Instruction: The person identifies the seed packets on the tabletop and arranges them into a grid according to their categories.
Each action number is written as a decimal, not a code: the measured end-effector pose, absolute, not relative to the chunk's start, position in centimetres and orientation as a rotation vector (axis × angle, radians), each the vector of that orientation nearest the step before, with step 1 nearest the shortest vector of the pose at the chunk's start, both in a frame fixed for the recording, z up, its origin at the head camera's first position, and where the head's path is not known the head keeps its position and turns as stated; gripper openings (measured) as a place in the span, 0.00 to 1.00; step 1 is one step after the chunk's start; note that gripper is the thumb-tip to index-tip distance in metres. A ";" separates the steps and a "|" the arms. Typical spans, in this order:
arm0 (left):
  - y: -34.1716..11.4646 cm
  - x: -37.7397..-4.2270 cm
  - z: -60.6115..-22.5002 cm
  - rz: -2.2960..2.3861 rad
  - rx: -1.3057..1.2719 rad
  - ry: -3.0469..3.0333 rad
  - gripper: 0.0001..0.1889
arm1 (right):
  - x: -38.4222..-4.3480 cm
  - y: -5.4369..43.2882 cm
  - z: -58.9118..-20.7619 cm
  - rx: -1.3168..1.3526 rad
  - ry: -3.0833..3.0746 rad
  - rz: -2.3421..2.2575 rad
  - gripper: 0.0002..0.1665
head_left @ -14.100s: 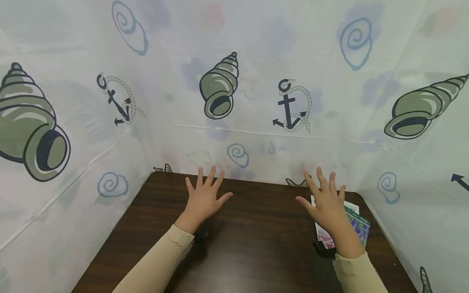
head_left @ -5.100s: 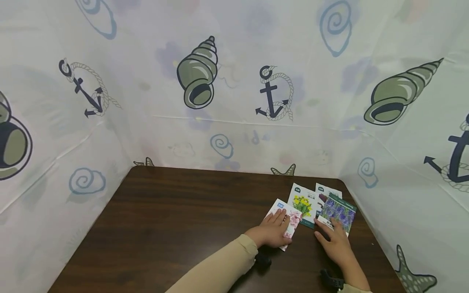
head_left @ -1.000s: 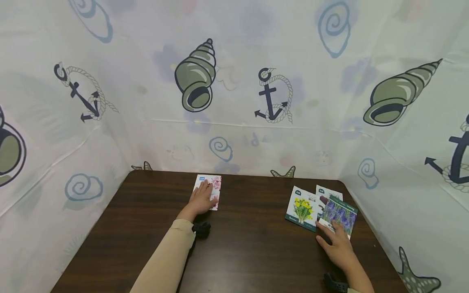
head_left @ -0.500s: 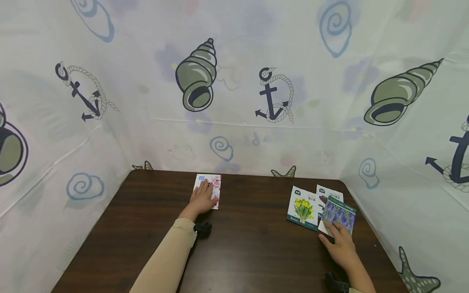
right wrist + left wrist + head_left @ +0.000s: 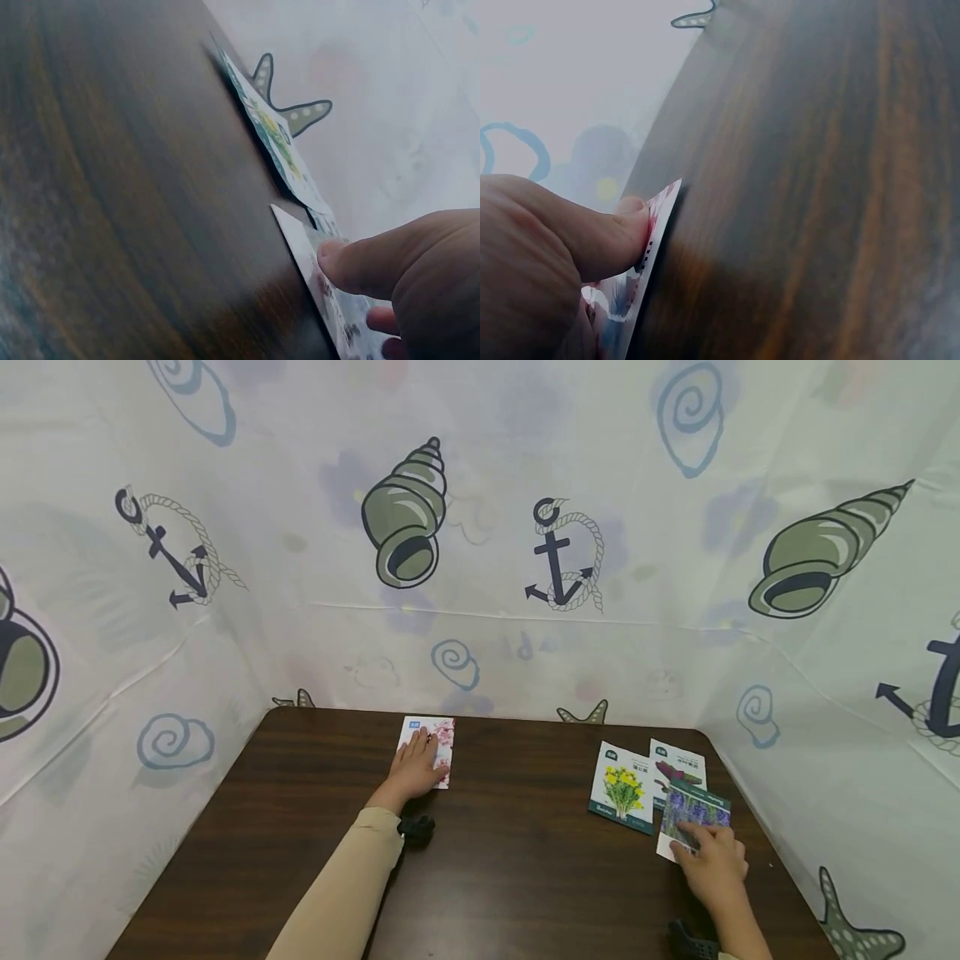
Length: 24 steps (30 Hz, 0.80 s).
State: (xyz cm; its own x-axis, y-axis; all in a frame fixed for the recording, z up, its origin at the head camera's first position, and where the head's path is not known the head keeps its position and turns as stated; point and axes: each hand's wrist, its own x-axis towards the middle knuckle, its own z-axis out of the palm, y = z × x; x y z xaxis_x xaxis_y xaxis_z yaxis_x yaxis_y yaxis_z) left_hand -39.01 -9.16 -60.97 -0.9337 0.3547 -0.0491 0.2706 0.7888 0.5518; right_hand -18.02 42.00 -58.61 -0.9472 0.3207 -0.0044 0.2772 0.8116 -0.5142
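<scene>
In the head view my left hand (image 5: 412, 768) lies with spread fingers on a seed packet with pink blossoms (image 5: 444, 735), near the table's back edge. The left wrist view shows the thumb (image 5: 611, 236) against that packet's face. My right hand (image 5: 712, 864) rests on the lower part of a seed packet with purple flower spikes (image 5: 690, 799); its fingers are slightly bent. In the right wrist view the thumb (image 5: 360, 262) touches that packet's face. Behind it lie a packet with yellow flowers (image 5: 621, 789) and a packet with a dark purple picture (image 5: 678, 764), partly covered.
The dark wooden table (image 5: 510, 860) has cloth walls (image 5: 495, 560) printed with shells and anchors at its back and sides. Black wrist cameras, such as the left one (image 5: 417, 831), sit at both wrists.
Within the last second my right hand has drawn the purple-flower packet toward me, uncovering more of the packet behind. Several seconds ago my left hand was at the right with the pink-blossom packet.
</scene>
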 end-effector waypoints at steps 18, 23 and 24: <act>-9.2 -40.3 -62.1 0.765 0.489 2.834 0.45 | -18.4 42.9 -59.3 -0.508 -2.889 0.832 0.28; -9.0 -39.9 -61.9 0.765 0.473 2.839 0.45 | -18.1 43.2 -59.4 -0.456 -2.919 0.921 0.31; -8.9 -39.8 -61.8 0.768 0.472 2.836 0.45 | -17.9 43.3 -59.5 -0.453 -2.925 0.936 0.34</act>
State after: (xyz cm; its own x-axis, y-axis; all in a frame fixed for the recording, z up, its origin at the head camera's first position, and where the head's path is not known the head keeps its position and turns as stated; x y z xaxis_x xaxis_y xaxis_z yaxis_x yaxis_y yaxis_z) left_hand -39.75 -8.93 -61.77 -0.9363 0.3430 -0.0759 0.2579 0.8178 0.5144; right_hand -17.94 43.26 -59.46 -0.9566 0.2864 -0.0528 0.2638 0.7755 -0.5736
